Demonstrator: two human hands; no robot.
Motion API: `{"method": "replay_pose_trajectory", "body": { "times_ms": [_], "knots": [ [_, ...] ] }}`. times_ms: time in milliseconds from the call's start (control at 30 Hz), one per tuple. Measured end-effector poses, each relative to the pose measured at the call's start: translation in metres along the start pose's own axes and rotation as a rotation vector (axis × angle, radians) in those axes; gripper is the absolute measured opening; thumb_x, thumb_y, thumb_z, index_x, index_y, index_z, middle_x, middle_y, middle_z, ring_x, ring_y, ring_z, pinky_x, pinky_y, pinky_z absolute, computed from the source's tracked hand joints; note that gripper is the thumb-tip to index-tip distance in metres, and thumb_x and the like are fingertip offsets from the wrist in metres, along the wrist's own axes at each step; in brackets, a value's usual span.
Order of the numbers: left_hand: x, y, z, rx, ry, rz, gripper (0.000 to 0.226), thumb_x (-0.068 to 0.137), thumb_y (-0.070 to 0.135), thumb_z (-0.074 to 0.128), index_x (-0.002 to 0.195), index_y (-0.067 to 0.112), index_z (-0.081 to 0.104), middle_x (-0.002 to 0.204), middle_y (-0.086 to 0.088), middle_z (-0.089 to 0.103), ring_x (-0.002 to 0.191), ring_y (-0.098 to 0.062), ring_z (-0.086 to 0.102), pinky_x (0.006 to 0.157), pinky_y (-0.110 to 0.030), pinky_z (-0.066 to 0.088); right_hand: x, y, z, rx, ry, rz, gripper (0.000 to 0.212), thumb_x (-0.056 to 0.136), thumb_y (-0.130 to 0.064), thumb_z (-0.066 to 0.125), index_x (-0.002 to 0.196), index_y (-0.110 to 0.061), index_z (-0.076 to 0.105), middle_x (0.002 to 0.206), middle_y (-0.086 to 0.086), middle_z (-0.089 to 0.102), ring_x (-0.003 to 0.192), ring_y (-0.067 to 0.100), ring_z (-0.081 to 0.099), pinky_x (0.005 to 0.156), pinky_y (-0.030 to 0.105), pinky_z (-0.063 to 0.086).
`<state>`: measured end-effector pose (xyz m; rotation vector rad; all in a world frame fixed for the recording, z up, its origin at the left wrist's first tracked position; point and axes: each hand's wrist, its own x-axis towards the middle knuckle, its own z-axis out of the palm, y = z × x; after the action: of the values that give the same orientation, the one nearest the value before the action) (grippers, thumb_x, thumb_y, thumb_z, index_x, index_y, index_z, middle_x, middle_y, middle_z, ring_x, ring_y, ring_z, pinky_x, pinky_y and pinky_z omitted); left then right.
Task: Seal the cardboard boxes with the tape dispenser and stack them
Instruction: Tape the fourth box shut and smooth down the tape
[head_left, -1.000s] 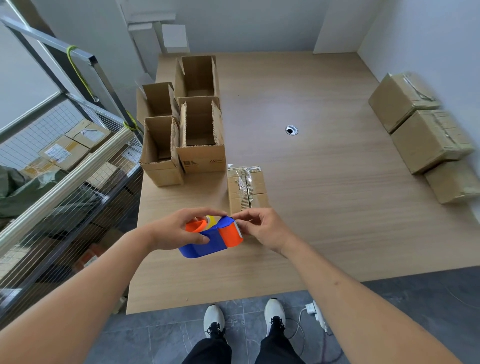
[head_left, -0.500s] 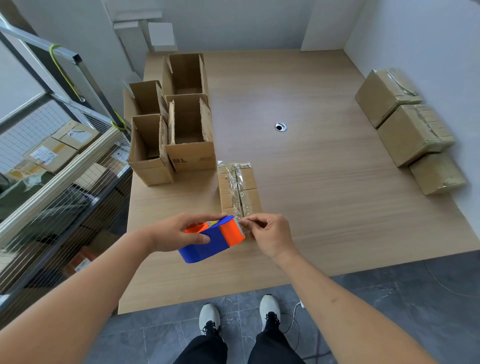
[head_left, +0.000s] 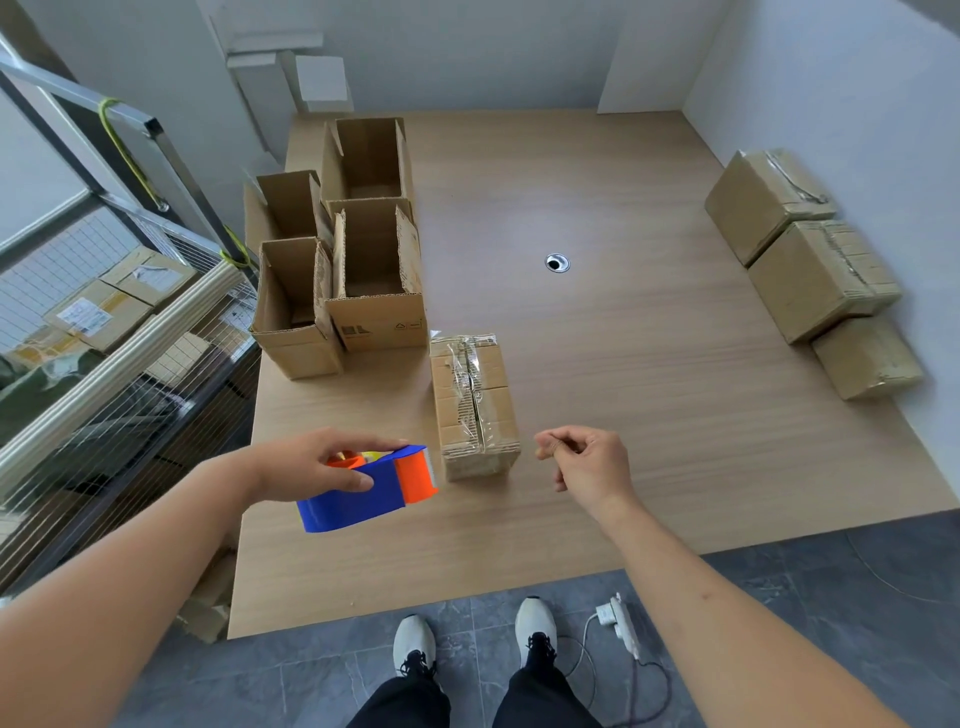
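My left hand (head_left: 317, 465) grips a blue and orange tape dispenser (head_left: 371, 491) just above the wooden table (head_left: 623, 364), left of a small closed cardboard box (head_left: 475, 405). That box lies near the table's front, with clear tape crumpled along its top seam. My right hand (head_left: 587, 460) hovers to the right of the box, thumb and fingers pinched together, nothing visible in them. Several open boxes (head_left: 376, 275) stand at the back left. Three taped boxes (head_left: 815, 275) sit in a row along the right wall.
A metal rack with wire mesh (head_left: 104, 322) holding parcels runs along the table's left side. A cable grommet (head_left: 557, 263) sits mid-table. On the tiled floor by my shoes lies a white power strip (head_left: 621, 621) with its cord.
My right hand has come off the dispenser's tape end and moved right, past the small box. The left hand with the dispenser has shifted slightly left and away from the box.
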<state>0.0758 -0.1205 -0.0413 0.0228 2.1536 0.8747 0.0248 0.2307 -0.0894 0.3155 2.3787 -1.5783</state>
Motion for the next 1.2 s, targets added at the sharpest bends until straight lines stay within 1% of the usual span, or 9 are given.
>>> {"method": "replay_pose_trajectory", "body": {
  "times_ms": [133,300,400,500,633,767,867,967,1200],
  "knots": [
    [0.013,-0.005,-0.001,-0.039,0.015,-0.025,0.048,0.101,0.041,0.059,0.131,0.074,0.043,0.129,0.017,0.055,0.113,-0.011,0.054,0.099,-0.04,0.045,0.009,0.009,0.01,0.029,0.006,0.065,0.011,0.091,-0.017,0.076,0.081,-0.022,0.079,0.074,-0.003,0.076,0.045,0.016,0.049,0.048,0.032,0.05],
    [0.034,-0.009,0.001,-0.043,0.046,-0.05,0.046,0.102,0.041,0.056,0.13,0.075,0.043,0.132,0.021,0.055,0.113,-0.011,0.054,0.094,-0.034,0.045,0.022,0.027,0.028,0.049,0.015,0.107,0.013,0.09,-0.021,0.078,0.077,-0.025,0.079,0.075,-0.006,0.077,0.048,0.003,0.051,0.061,0.028,0.044],
    [0.043,-0.011,0.005,-0.03,0.048,-0.044,0.047,0.095,0.049,0.054,0.131,0.076,0.041,0.14,0.022,0.053,0.123,-0.016,0.051,0.108,-0.045,0.04,0.029,0.035,0.032,0.053,0.0,0.101,0.012,0.09,-0.021,0.077,0.078,-0.025,0.079,0.076,-0.007,0.077,0.069,0.003,0.068,0.076,0.028,0.052],
    [0.051,-0.01,0.011,-0.051,0.067,-0.043,0.045,0.103,0.037,0.054,0.134,0.068,0.046,0.132,0.023,0.057,0.117,-0.014,0.054,0.105,-0.04,0.042,0.033,0.035,0.036,-0.159,-0.008,0.008,0.015,0.097,-0.027,0.065,0.1,-0.024,0.079,0.096,-0.006,0.078,0.095,0.016,0.071,0.088,0.032,0.054],
    [0.057,-0.003,0.013,-0.025,0.08,-0.039,0.045,0.106,0.033,0.052,0.14,0.061,0.046,0.123,0.02,0.058,0.107,-0.009,0.054,0.094,-0.034,0.043,0.04,0.021,0.044,-0.447,-0.076,0.105,0.051,0.106,-0.031,0.038,0.157,-0.035,0.033,0.143,0.006,0.039,0.124,0.03,0.053,0.102,0.039,0.041],
    [0.058,-0.003,0.017,-0.083,0.09,-0.023,0.044,0.107,0.029,0.051,0.14,0.058,0.046,0.12,0.021,0.058,0.104,-0.006,0.054,0.085,-0.028,0.041,0.038,0.011,0.057,-0.654,0.174,-0.258,0.05,0.105,-0.028,0.035,0.155,-0.026,0.039,0.151,0.007,0.043,0.132,0.03,0.048,0.105,0.044,0.04],
    [0.061,-0.004,0.025,-0.149,0.08,0.022,0.045,0.106,0.026,0.052,0.138,0.058,0.048,0.123,0.02,0.06,0.108,-0.014,0.057,0.09,-0.029,0.042,0.035,0.009,0.078,-0.774,-0.088,-0.541,0.059,0.106,-0.046,0.023,0.161,-0.026,0.027,0.169,0.002,0.02,0.154,0.019,0.019,0.122,0.043,0.019],
    [0.059,-0.009,0.028,-0.188,0.076,0.05,0.047,0.106,0.024,0.053,0.139,0.057,0.047,0.127,0.024,0.057,0.107,-0.002,0.055,0.085,-0.022,0.041,0.037,0.02,0.087,-0.929,-0.237,-0.592,0.066,0.105,-0.057,0.013,0.164,-0.028,0.004,0.171,-0.004,-0.007,0.156,0.012,-0.012,0.126,0.041,-0.006],
    [0.044,-0.047,0.029,-0.264,0.023,0.09,0.051,0.106,0.025,0.054,0.142,0.06,0.045,0.131,0.027,0.06,0.114,-0.002,0.056,0.096,-0.025,0.043,0.04,0.022,0.089,-1.012,-0.259,-0.56,0.069,0.101,-0.062,0.006,0.162,-0.032,-0.005,0.168,-0.009,-0.017,0.153,0.007,-0.021,0.123,0.036,-0.016]
  ]
}}
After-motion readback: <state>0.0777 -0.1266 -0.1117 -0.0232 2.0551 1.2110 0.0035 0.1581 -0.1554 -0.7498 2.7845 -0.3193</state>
